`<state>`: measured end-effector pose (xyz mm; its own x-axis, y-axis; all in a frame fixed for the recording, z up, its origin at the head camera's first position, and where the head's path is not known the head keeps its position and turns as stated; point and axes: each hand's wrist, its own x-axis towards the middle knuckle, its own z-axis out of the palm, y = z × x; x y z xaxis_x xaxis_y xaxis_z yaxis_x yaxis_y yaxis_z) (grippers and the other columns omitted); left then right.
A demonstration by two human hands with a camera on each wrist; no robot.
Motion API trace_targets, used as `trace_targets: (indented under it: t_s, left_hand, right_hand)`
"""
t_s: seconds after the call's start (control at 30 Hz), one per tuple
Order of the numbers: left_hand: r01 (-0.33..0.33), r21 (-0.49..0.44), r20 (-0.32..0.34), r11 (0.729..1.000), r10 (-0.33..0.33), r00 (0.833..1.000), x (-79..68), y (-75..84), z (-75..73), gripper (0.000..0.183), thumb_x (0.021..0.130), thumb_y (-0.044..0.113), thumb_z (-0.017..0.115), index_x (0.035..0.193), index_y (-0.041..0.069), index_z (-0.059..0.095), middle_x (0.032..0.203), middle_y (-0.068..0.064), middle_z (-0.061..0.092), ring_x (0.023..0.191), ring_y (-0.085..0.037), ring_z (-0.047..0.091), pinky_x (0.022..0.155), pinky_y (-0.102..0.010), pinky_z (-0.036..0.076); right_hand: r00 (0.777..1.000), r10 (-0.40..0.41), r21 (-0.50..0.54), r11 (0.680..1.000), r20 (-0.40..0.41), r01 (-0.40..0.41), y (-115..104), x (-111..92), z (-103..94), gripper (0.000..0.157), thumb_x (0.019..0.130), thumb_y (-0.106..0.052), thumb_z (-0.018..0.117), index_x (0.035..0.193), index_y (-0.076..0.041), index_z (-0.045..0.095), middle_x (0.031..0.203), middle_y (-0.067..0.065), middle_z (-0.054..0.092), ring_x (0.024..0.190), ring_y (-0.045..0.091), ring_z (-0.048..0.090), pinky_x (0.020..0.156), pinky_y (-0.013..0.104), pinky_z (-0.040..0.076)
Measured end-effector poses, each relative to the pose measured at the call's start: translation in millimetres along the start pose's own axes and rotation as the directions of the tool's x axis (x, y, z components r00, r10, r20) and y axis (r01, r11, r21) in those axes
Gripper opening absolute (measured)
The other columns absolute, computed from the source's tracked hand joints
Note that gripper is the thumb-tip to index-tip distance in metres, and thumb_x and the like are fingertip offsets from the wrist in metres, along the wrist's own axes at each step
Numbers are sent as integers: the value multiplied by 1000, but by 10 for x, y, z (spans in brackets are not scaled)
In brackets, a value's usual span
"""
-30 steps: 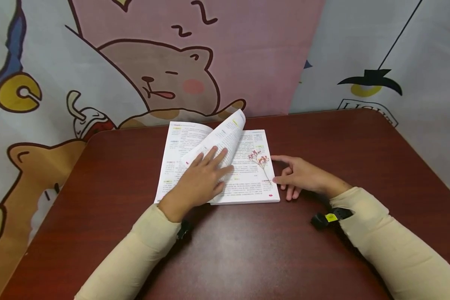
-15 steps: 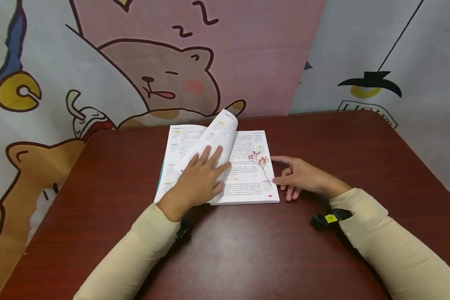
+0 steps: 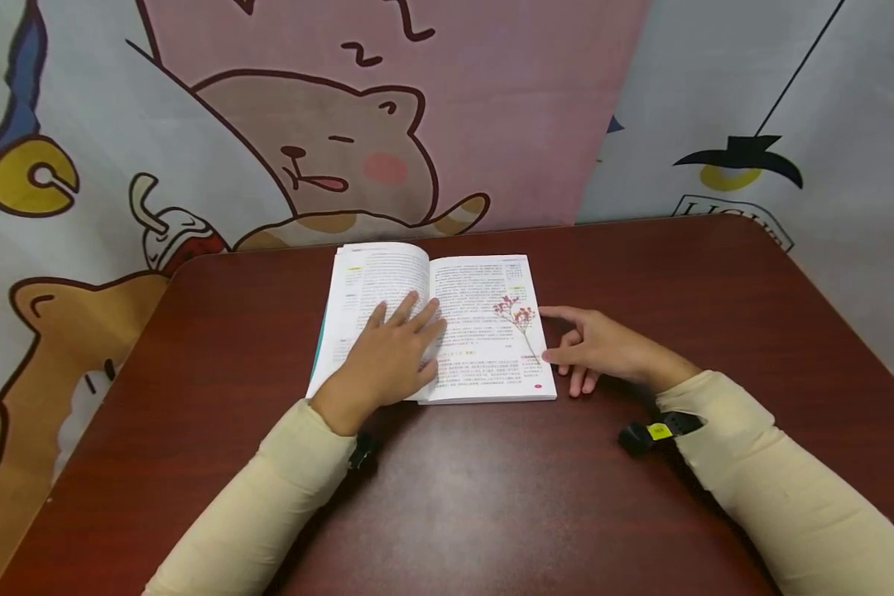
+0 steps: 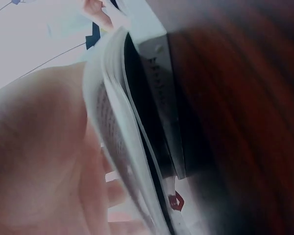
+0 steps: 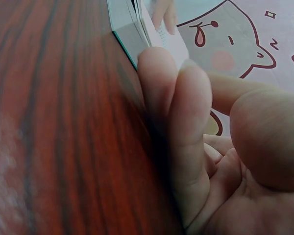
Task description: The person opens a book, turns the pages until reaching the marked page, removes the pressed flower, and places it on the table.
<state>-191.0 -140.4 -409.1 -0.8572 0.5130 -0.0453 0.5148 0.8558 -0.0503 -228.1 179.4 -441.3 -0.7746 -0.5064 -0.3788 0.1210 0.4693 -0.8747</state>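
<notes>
An open book (image 3: 484, 277) lies near the middle of the table, its text upside down to me. My left hand (image 3: 387, 356) rests with spread fingers over the left page, covering part of the text and the lower fold. In the left wrist view the palm (image 4: 39, 152) is against a stack of bowed pages (image 4: 120, 107). A sprig of small red flowers (image 3: 516, 317) shows on the right page. My right hand (image 3: 599, 348) touches the book's right edge with index finger and thumb tips apart; its other fingers are bent under, and backs of them lie near the tabletop.
The dark red-brown table (image 3: 492, 488) extends around the book on all sides. Behind it hangs a cloth (image 3: 521, 108) printed with cartoon animals. A black wrist device (image 3: 641, 436) with a yellow label sits under the right sleeve.
The lifted, curling page has gone over to the left side and now lies beneath my left hand, which has shifted slightly left. My right hand has stayed at the book's edge.
</notes>
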Motion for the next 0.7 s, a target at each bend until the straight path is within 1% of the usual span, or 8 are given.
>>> trace_targets:
  t_s: [0.13,0.23,0.33,0.43,0.53,0.6,0.7]
  left_hand:
    - [4,-25,41,1000,-3,999,5,-4,-3,56,100,35,50,153,17,43,163,-4,33,154,-31,23,120,-60,23]
    - [6,-31,49,1000,-4,999,1,-9,6,55,101,34,49,153,17,43,162,-5,36,153,-34,26,119,-59,25]
    - [3,-37,49,999,-1,999,1,-17,14,54,101,33,49,152,16,43,160,-6,39,151,-37,28,118,-59,29]
    - [6,-72,55,997,-2,998,2,-25,20,55,101,33,49,153,16,43,160,-7,40,151,-38,29,115,-60,33]
    - [7,-120,70,993,2,998,5,-29,26,55,102,32,48,154,19,40,160,-8,39,150,-41,28,112,-61,36]
    - [6,-146,80,989,6,997,11,-26,31,55,102,31,47,155,22,39,160,-10,38,150,-43,28,113,-62,35]
    - [-2,-164,89,987,16,996,22,-11,38,55,102,30,46,156,25,38,160,-12,37,149,-47,28,113,-63,34]
  right_hand:
    - [1000,7,0,1000,-2,-7,-11,2,-4,84,93,-21,72,159,-16,21,78,13,63,55,26,69,49,40,57]
    - [1000,9,6,1000,1,-9,-20,4,-2,83,93,-21,71,159,-16,21,78,13,63,54,26,69,49,40,57]
    - [1000,11,7,1000,1,-11,-29,8,-3,81,94,-22,70,159,-17,21,78,14,63,55,27,69,49,40,57]
    - [1000,25,12,1000,-6,-24,-36,13,-1,78,96,-26,68,159,-18,22,78,14,63,53,27,68,48,40,56]
    - [999,41,23,999,-18,-40,-41,10,5,74,98,-29,65,158,-19,24,77,14,63,49,24,66,45,37,54]
    - [998,49,31,998,-32,-48,-48,1,9,70,99,-29,63,157,-19,27,76,14,63,47,23,63,43,36,52]
    - [996,50,41,998,-73,-47,-75,-26,6,57,101,-28,60,151,-15,36,75,13,61,47,22,61,42,36,51]
